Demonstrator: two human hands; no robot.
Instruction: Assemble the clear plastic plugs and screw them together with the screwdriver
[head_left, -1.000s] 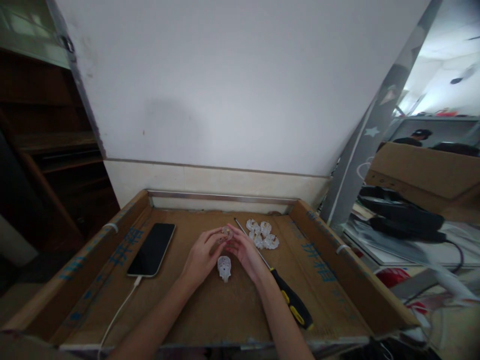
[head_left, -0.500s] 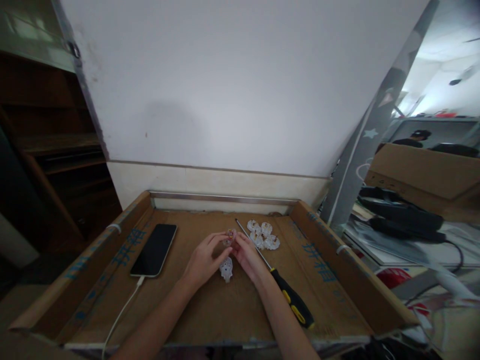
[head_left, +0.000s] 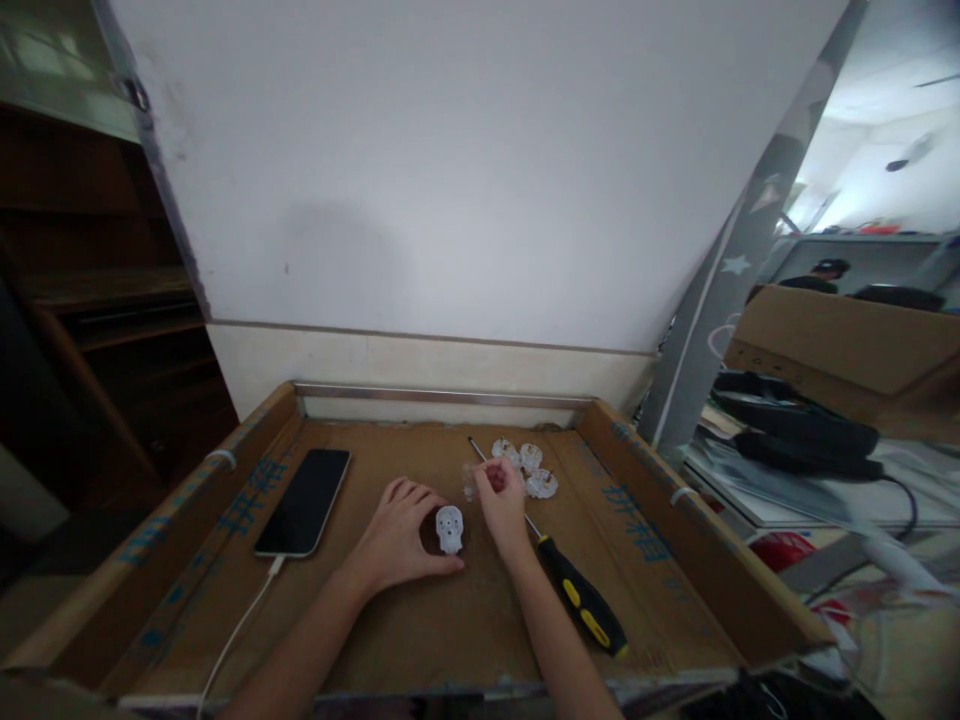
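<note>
My left hand (head_left: 396, 535) rests on the cardboard tray (head_left: 420, 620), fingers curled around a white plug part (head_left: 449, 528) that stands on the tray floor. My right hand (head_left: 501, 500) is raised just right of it, pinching a small clear plastic piece (head_left: 471, 482) between thumb and fingers. Behind my right hand lies a small heap of clear plug parts (head_left: 529, 468). A screwdriver (head_left: 577, 598) with a black and yellow handle lies diagonally under my right forearm, its shaft pointing to the back.
A black phone (head_left: 304, 500) lies face up at the left of the tray, with a white cable (head_left: 236, 628) running to the front edge. Raised cardboard walls (head_left: 679, 520) bound the tray. To the right are boxes and black cables (head_left: 795, 430).
My hands have parted. The left dropped onto the white plug part on the tray, while the right kept the small clear piece and shifted slightly right.
</note>
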